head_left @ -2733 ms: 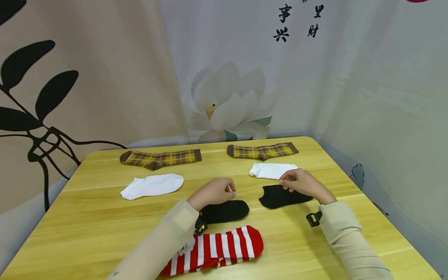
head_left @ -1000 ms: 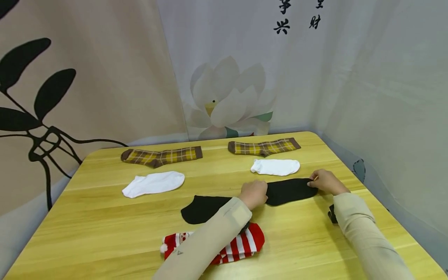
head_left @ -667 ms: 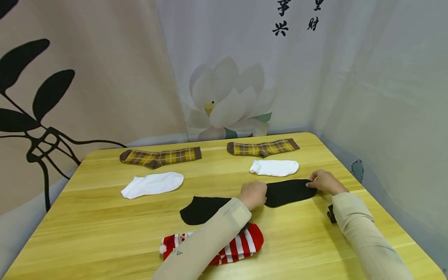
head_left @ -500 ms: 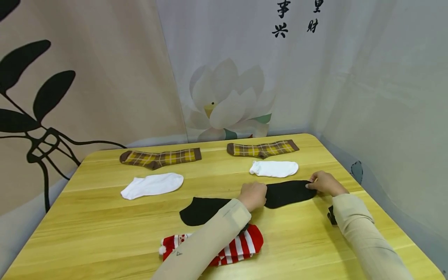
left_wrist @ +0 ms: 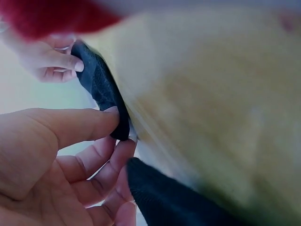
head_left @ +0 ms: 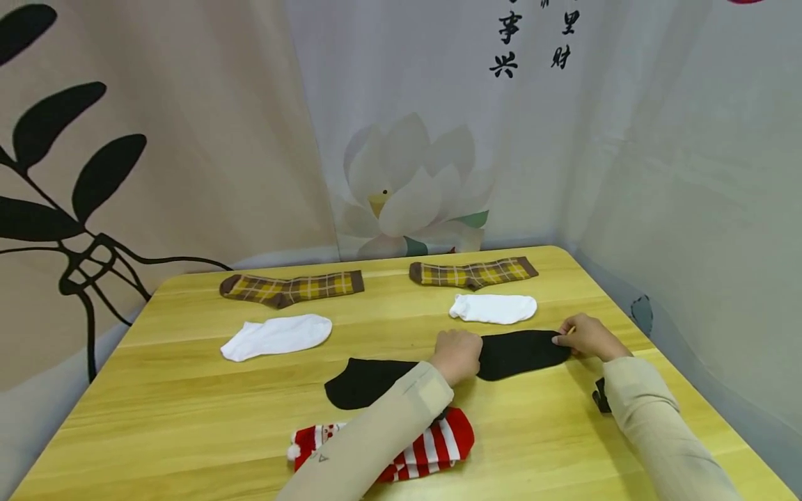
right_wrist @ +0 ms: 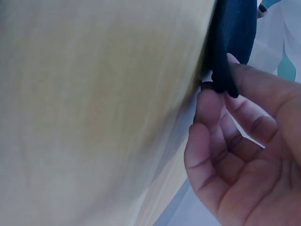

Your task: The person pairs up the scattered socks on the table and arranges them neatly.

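A black ankle sock [head_left: 520, 353] lies stretched along the right side of the wooden table. My left hand [head_left: 457, 356] pinches its left end between thumb and fingers, as the left wrist view shows. At the other end my right hand [head_left: 589, 337] pinches the edge of the same sock; the right wrist view shows thumb and fingertips on the dark cloth [right_wrist: 233, 35]. A second black sock [head_left: 366, 383] lies to the left, partly hidden under my left forearm. Below it a red-and-white striped sock [head_left: 441, 445] with a Santa figure is also partly covered by that sleeve.
Two brown-and-yellow plaid socks [head_left: 291, 288] [head_left: 474, 273] lie along the table's far edge. In front of them are two white socks [head_left: 277, 337] [head_left: 493, 308]. A printed curtain [head_left: 413, 125] stands behind the table [head_left: 207, 431].
Since the oldest frame, both hands have moved right and the left hand has come to the right black sock, now pinched at both ends. Over the last second the hands have barely moved.
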`<action>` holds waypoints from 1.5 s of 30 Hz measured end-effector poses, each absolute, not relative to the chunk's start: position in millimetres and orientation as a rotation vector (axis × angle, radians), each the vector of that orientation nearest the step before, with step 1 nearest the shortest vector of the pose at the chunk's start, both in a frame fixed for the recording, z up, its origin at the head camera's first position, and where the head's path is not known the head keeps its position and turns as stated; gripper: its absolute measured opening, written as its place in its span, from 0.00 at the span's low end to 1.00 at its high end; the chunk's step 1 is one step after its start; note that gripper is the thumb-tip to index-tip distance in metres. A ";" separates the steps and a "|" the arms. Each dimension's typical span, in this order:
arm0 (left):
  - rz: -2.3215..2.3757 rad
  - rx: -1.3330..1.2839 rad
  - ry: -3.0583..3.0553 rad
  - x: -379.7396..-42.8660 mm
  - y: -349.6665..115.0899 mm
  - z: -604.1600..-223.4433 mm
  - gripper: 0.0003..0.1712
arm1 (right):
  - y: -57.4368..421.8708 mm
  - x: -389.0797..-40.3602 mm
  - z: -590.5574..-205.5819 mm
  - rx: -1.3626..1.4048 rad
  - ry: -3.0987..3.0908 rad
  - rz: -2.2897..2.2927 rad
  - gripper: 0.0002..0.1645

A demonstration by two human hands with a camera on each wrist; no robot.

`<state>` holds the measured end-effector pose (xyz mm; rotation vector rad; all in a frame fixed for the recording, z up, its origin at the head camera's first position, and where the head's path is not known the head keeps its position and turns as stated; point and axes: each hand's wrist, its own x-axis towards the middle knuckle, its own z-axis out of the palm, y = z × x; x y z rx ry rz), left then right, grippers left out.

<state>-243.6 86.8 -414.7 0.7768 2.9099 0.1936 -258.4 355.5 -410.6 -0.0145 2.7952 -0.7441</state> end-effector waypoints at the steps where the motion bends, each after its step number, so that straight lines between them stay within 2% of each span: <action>1: 0.197 0.781 2.908 -242.6 86.9 -414.5 0.13 | 355.7 -257.4 -410.4 -0.015 2.796 -0.741 0.10; 14: 0.294 0.789 2.893 -240.8 86.4 -405.7 0.14 | 355.9 -254.9 -408.1 -0.035 2.828 -0.709 0.13; 40: 0.412 0.770 2.829 -243.3 57.9 -370.0 0.30 | 342.0 -250.0 -387.4 -0.151 2.865 -0.734 0.18; 45: 0.481 0.736 2.794 -242.5 46.0 -365.5 0.29 | 335.8 -248.3 -385.7 -0.157 2.863 -0.734 0.17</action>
